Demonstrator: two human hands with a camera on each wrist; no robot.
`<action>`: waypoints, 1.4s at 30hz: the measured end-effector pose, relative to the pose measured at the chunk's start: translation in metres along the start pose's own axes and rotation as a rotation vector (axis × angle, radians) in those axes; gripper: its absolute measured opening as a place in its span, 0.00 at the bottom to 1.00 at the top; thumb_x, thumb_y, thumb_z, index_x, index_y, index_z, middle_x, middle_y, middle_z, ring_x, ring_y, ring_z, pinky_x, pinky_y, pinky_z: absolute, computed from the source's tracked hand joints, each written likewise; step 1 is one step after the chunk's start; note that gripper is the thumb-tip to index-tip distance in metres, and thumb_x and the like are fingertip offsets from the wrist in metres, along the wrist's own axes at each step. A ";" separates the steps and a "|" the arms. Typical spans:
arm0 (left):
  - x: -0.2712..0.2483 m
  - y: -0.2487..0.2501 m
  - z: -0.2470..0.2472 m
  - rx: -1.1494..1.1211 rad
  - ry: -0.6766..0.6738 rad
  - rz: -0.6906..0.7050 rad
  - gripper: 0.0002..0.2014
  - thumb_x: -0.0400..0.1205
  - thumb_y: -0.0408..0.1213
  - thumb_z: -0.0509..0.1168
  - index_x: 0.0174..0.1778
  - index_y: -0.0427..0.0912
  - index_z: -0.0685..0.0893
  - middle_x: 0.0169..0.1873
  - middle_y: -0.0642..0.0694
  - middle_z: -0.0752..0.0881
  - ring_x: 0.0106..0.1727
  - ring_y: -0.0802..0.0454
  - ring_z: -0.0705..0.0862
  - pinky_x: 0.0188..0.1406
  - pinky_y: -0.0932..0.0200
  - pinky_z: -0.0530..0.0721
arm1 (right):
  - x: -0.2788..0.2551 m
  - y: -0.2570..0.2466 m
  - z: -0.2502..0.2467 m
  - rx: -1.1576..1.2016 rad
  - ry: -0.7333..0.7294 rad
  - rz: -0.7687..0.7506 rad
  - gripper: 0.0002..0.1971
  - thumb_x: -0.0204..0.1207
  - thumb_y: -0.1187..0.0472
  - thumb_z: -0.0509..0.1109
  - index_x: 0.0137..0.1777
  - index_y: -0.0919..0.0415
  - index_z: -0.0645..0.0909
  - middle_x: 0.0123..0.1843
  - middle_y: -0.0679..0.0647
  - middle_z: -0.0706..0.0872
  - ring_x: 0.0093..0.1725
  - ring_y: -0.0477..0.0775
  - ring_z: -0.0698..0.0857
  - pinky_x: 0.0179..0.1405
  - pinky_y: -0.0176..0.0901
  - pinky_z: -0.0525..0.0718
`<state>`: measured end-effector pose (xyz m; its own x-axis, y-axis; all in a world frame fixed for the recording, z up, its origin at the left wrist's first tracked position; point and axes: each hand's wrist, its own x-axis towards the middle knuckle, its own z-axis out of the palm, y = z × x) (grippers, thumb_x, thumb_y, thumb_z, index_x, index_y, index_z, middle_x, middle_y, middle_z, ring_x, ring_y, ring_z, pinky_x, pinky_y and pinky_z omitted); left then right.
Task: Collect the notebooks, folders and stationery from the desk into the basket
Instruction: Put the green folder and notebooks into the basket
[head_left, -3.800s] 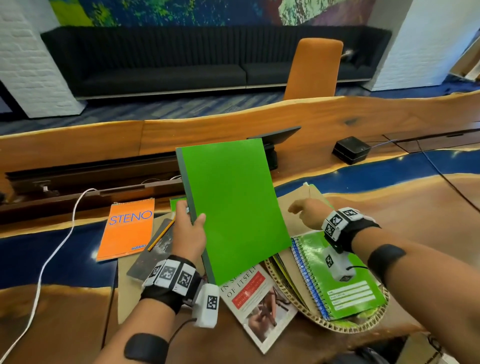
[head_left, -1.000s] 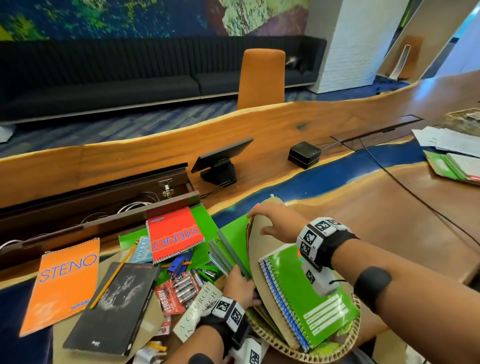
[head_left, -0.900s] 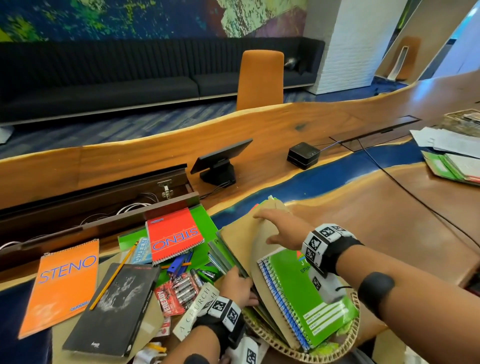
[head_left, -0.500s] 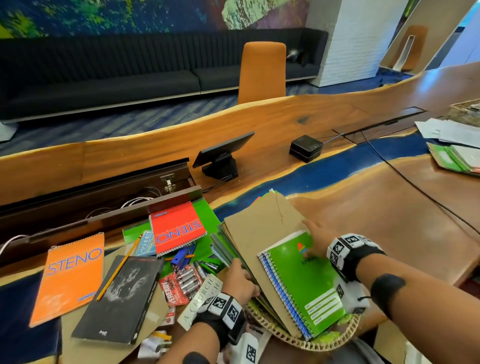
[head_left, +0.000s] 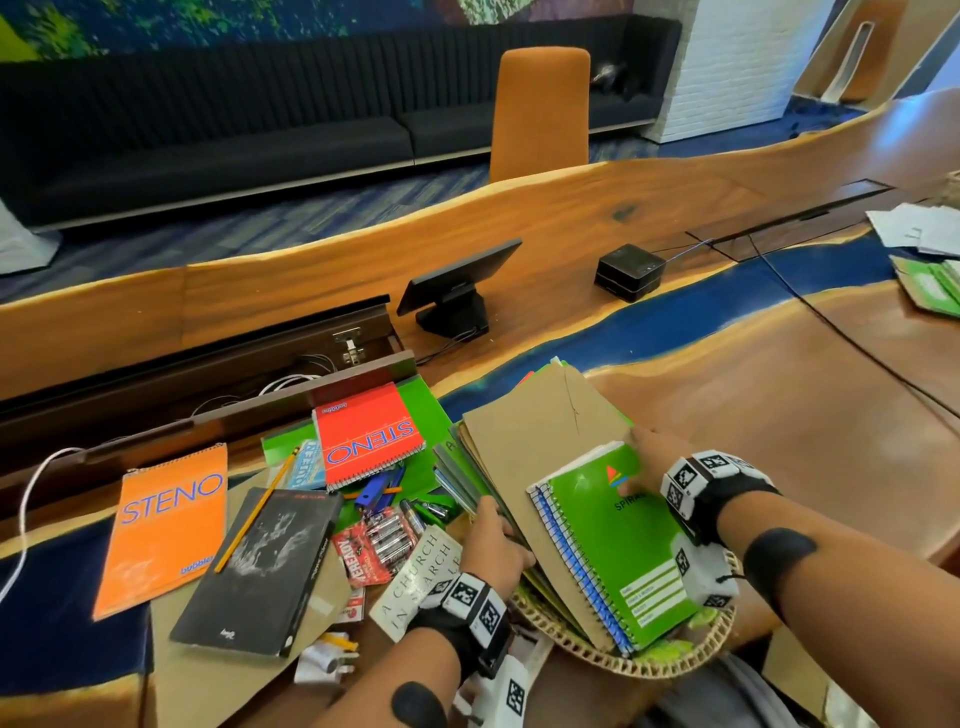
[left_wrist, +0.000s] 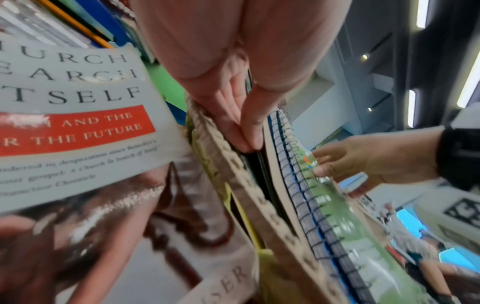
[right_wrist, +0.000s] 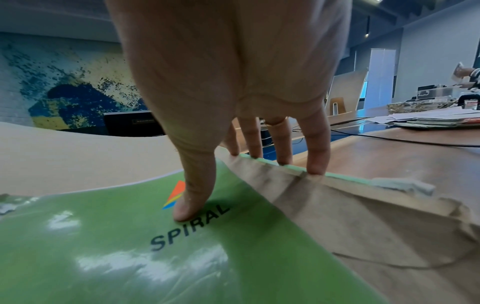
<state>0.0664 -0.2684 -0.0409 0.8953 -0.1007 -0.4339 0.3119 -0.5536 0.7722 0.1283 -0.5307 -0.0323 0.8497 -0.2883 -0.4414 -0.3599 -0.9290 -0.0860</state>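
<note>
- Woven, the basket (head_left: 631, 660) sits at the near edge of the desk (head_left: 779, 415), crammed with a leaning stack: brown folders (head_left: 540, 431) behind, a green spiral notebook (head_left: 618, 540) in front, thinner green covers wedged to their left
- Compared with a few seconds ago, the big green folder that the left hand was carrying upright is no longer in the air; it looks to have gone into the stack, though I cannot pick it out among the other green edges
- Half a second back the right hand sat lower on the notebook's side; now the right hand (head_left: 654, 457) pinches the notebook's top corner, thumb on the cover by the logo, fingers curled over the far edge with the brown sheet behind, as the right wrist view shows
- Left hand (head_left: 493, 545) has its straight fingers slid down between the covers at the basket's left rim, pressing the stack rather than gripping any one thing
- My reading: one more item is in and both hands are settling the pile so that it stands
- Much remains outside on the desk: an orange STENO pad (head_left: 166, 525), a red STENO pad (head_left: 369, 434), a black book (head_left: 260, 566), a pencil (head_left: 257, 512), a battery pack (head_left: 374, 545) and a grey paperback (head_left: 415, 582) just beside the rim
</note>
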 end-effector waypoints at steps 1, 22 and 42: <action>0.000 0.001 0.002 0.036 0.017 -0.004 0.22 0.71 0.21 0.76 0.52 0.40 0.71 0.46 0.44 0.81 0.50 0.46 0.85 0.53 0.52 0.88 | -0.002 -0.001 -0.001 0.004 0.004 0.003 0.48 0.56 0.38 0.84 0.73 0.55 0.68 0.69 0.57 0.76 0.66 0.64 0.80 0.65 0.58 0.80; -0.005 -0.022 -0.006 0.601 0.163 0.208 0.18 0.79 0.55 0.69 0.56 0.48 0.76 0.63 0.48 0.75 0.64 0.49 0.71 0.66 0.53 0.75 | -0.014 0.000 0.007 0.021 0.111 0.081 0.51 0.57 0.32 0.80 0.73 0.59 0.64 0.71 0.56 0.70 0.69 0.70 0.77 0.63 0.62 0.80; -0.010 -0.019 0.012 0.674 -0.099 0.087 0.42 0.63 0.60 0.80 0.69 0.50 0.72 0.68 0.46 0.73 0.75 0.37 0.65 0.71 0.38 0.74 | -0.019 -0.019 0.013 -0.055 0.066 0.173 0.64 0.51 0.20 0.72 0.79 0.62 0.56 0.73 0.57 0.65 0.75 0.71 0.70 0.66 0.69 0.76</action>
<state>0.0476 -0.2671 -0.0572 0.8651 -0.2256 -0.4480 -0.0545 -0.9302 0.3631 0.1141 -0.5048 -0.0345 0.8010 -0.4582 -0.3853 -0.4832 -0.8748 0.0357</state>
